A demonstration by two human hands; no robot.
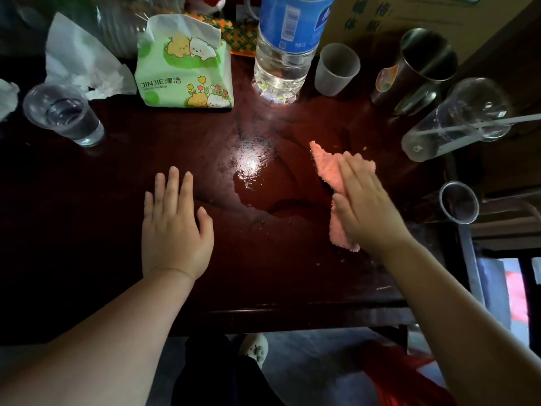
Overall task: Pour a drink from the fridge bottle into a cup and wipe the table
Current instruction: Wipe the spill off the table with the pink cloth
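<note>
At the right hand (pixel 369 206): fingers (pixel 354 171) straight and together, released, pressing flat on the cloth (pixel 325 162); nothing is gripped.
Cloth: pink, folded, lying on the surface (pixel 263 273) under the right palm; its far end shows beyond the fingertips.
Left hand (pixel 174 227): palm down, flat on the surface; fingers straight, slightly spread, holding nothing; well apart from the cloth.
Wet patch (pixel 248 177): glossy, between the two hands, reflecting a light.
Bottle (pixel 287 48): upright at the far side, beyond the wet patch; blue label, clear liquid visible below it.
Cup (pixel 63 114): clear, part-filled with clear liquid, upright at far left, well apart from the bottle.
Tissue pack (pixel 186 63): green and white, between cup and bottle.
Grey cup (pixel 336 68): just right of the bottle.
Steel cup (pixel 421 63): far right corner.
Tall cup (pixel 456 118): clear, with a straw, near the steel cup.
Small cup (pixel 458 202): right edge, near the right hand.
</note>
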